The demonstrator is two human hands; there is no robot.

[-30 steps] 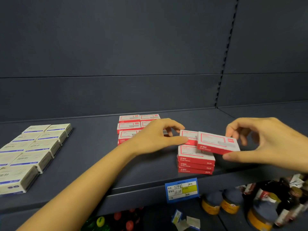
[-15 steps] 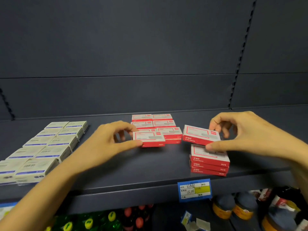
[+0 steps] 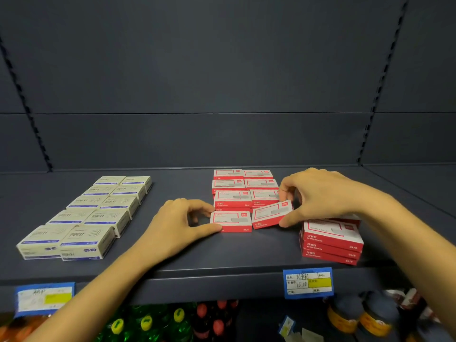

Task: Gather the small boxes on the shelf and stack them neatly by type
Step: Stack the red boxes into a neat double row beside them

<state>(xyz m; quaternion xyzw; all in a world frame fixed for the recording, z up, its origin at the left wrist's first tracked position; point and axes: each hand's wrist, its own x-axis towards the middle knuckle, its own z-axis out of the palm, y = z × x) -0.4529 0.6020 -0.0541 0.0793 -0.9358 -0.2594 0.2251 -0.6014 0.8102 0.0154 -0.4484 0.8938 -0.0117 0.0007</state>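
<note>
Red-and-white small boxes lie in two columns (image 3: 244,188) at the middle back of the dark shelf (image 3: 197,250). My left hand (image 3: 177,223) pinches a red box (image 3: 230,221) that rests flat on the shelf in front of those columns. Beside it, my right hand (image 3: 318,193) grips a second red box (image 3: 271,214), tilted with its right end raised. A stack of three red boxes (image 3: 332,241) stands near the front edge on the right, partly under my right wrist. Cream boxes with blue stripes (image 3: 86,218) sit in two rows at the left.
Two blue price tags (image 3: 308,282) (image 3: 44,298) hang on the shelf's front lip. Below it stand green and red bottles (image 3: 160,322) and dark jars with orange labels (image 3: 362,319). The back wall is plain dark panel.
Both hands moved left from the right stack, each with a red box. The left box now rests on the shelf before the columns; the right box has come down next to it.
</note>
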